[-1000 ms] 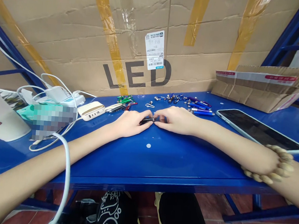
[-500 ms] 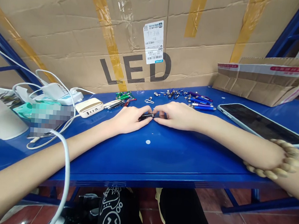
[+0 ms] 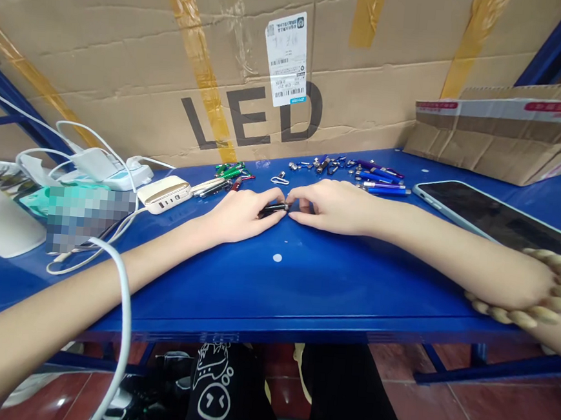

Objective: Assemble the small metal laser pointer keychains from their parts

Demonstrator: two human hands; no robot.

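Left hand and right hand: together or apart?

Together, at the centre of the frame. Left fingers curl around a slim black metal tube, and right fingertips pinch its silver end.

How does that tube look?

Smooth, glossy and cylindrical, with a bright metal tip. It lies nearly level, held above the blue steel shelf, just over a small white dot.

What's spread out behind the hands?

Along the upper middle of the shelf sit shiny blue and purple tubes, small silver fittings, green tubes and a thin wire loop.

And toward the left?

A cream-and-gold power bank with a row of ports, tangled in white cables.

The right side?

A dark-screened tablet in a pale blue case lies flat, with a flattened corrugated cardboard box beyond it. Chunky wooden beads wrap the right wrist. A large taped carton printed "LED" fills the top of the frame.
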